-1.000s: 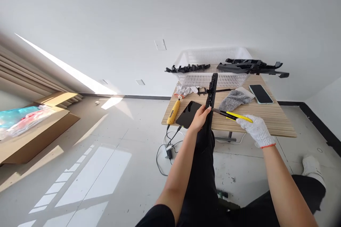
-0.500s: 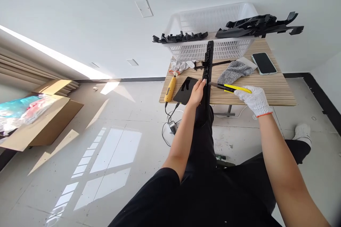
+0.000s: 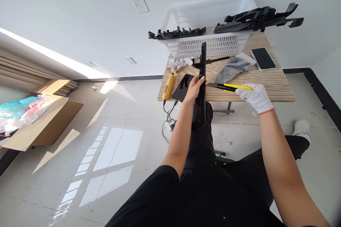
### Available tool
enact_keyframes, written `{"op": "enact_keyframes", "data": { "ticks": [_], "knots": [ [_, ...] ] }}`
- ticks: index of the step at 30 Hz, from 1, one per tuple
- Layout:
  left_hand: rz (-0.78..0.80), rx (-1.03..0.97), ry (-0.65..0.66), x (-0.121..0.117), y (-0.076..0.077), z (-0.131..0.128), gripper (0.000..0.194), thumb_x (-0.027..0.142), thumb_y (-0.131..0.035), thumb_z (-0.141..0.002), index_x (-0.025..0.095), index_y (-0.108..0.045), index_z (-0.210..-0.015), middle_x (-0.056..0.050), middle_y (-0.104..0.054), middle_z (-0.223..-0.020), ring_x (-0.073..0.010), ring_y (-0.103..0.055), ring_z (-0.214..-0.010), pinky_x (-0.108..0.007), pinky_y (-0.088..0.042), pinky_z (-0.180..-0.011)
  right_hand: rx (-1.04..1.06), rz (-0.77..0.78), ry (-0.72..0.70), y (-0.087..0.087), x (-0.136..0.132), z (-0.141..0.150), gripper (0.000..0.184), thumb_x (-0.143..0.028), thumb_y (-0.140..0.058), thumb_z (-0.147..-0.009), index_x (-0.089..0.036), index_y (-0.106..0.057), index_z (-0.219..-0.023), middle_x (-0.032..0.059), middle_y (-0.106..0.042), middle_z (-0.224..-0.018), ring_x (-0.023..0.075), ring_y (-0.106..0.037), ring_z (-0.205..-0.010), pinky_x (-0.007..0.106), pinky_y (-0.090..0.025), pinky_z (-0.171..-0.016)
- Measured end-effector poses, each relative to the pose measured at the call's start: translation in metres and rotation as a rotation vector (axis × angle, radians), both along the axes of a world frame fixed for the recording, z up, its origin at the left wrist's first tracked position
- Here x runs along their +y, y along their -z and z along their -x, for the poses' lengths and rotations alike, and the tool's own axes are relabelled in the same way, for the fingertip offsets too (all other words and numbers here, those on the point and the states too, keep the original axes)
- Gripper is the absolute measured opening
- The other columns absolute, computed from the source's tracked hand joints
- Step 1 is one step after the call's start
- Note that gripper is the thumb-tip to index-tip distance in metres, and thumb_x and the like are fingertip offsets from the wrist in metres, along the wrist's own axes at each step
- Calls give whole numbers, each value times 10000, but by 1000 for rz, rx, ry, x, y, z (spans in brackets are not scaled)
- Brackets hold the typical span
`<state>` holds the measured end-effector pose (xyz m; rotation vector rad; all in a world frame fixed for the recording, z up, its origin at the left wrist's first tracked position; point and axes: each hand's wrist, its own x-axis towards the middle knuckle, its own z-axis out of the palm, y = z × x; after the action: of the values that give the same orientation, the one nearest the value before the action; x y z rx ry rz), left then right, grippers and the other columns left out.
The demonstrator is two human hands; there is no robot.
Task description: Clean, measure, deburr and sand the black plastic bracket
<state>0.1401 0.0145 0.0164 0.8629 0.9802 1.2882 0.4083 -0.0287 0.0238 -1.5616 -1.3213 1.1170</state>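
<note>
ok so L hand point(image 3: 195, 89) is bare, fingers clamped round a long black plastic strip point(image 3: 203, 103) held up at the near edge of the table point(image 3: 279, 90), w/ its bottom end over the leg. R hand point(image 3: 256, 98) in a white glove has its fingers closed on the yellow/black handle of a knife point(image 3: 234, 87), blade pointing at the strip. Yellow power tool point(image 3: 168, 87) + a dark tablet point(image 3: 183, 87) lie L of the strip, white basket point(image 3: 210, 46) w/ more black parts point(image 3: 178, 33) behind.

Here's the wood-striped desk point(image 3: 278, 90), white slatted basket point(image 3: 183, 49) across the back, thin black strip point(image 3: 220, 60) in front of it, white glove point(image 3: 181, 63), yellow tool point(image 3: 168, 87) and black tablet point(image 3: 179, 91) on the left, grey cloth point(image 3: 231, 71) mid-desk, and there's the phone point(image 3: 263, 59), screen up, at right
</note>
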Motion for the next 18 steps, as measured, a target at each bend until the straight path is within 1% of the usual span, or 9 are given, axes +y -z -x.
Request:
{"op": "enact_keyframes", "data": {
  "ticks": [2,4,6,8,11,13,15,16,18],
  "knots": [
    [67,-53,-14,2,-4,1,322,441,-783,-921,191,-620,-800,54,-602,-646,-54,-571,-543,-165,-453,-540,-5,-5,8,1,0,-1,363,-518,-905,-677,-245,-671,-726,5,-588,-636,136,-507,-573,292,-410,-494],
    [122,-141,-2,5,-9,2,495,573,-704,-952,195,-536,-679,63,-488,-540,-44,-447,-437,-172,-349,-430,-11,-8,16,0,-1,1,358,-500,-909,-674,-242,-663,-712,1,-575,-621,131,-498,-560,288,-402,-486],
    [149,-224,40,6,-14,3,607,657,-593,-987,204,-457,-608,69,-380,-475,-42,-334,-381,-188,-258,-374,0,-14,19,-2,-2,3,352,-479,-905,-678,-239,-647,-685,-5,-553,-600,123,-477,-546,284,-388,-477],
    [149,-262,66,5,-16,4,630,670,-547,-1004,208,-438,-591,72,-327,-455,-47,-289,-366,-199,-224,-360,19,-23,20,-3,-3,4,337,-452,-898,-684,-236,-640,-668,-8,-543,-590,118,-468,-543,277,-381,-472],
    [106,-219,36,2,-11,5,499,546,-631,-1009,196,-540,-664,63,-429,-515,-51,-388,-414,-184,-317,-408,29,-42,36,-2,-3,3,304,-423,-892,-681,-232,-656,-680,-8,-542,-584,116,-468,-543,268,-373,-466],
    [55,-156,24,0,-4,5,296,373,-678,-1008,191,-639,-777,46,-574,-634,-53,-518,-515,-168,-420,-505,38,-46,39,0,-3,2,296,-428,-888,-683,-233,-666,-696,-9,-544,-585,118,-468,-542,269,-373,-462],
    [10,-95,39,0,2,4,104,218,-671,-995,195,-705,-900,29,-696,-797,-64,-638,-672,-166,-496,-629,31,-46,31,-1,-4,2,299,-440,-881,-691,-234,-664,-696,-9,-547,-588,122,-473,-547,272,-381,-466],
    [-6,-68,49,0,5,3,73,178,-663,-989,198,-723,-951,19,-734,-874,-75,-679,-758,-173,-520,-688,11,-46,23,-2,-4,2,300,-445,-878,-694,-234,-664,-691,-10,-547,-588,124,-476,-550,275,-386,-470],
    [-27,-20,55,0,8,2,70,197,-671,-992,196,-739,-1007,-8,-775,-990,-109,-726,-908,-204,-551,-790,-61,-56,-8,-5,-5,3,295,-459,-869,-704,-234,-679,-689,-9,-556,-591,129,-486,-564,283,-403,-490]
  ]
}}
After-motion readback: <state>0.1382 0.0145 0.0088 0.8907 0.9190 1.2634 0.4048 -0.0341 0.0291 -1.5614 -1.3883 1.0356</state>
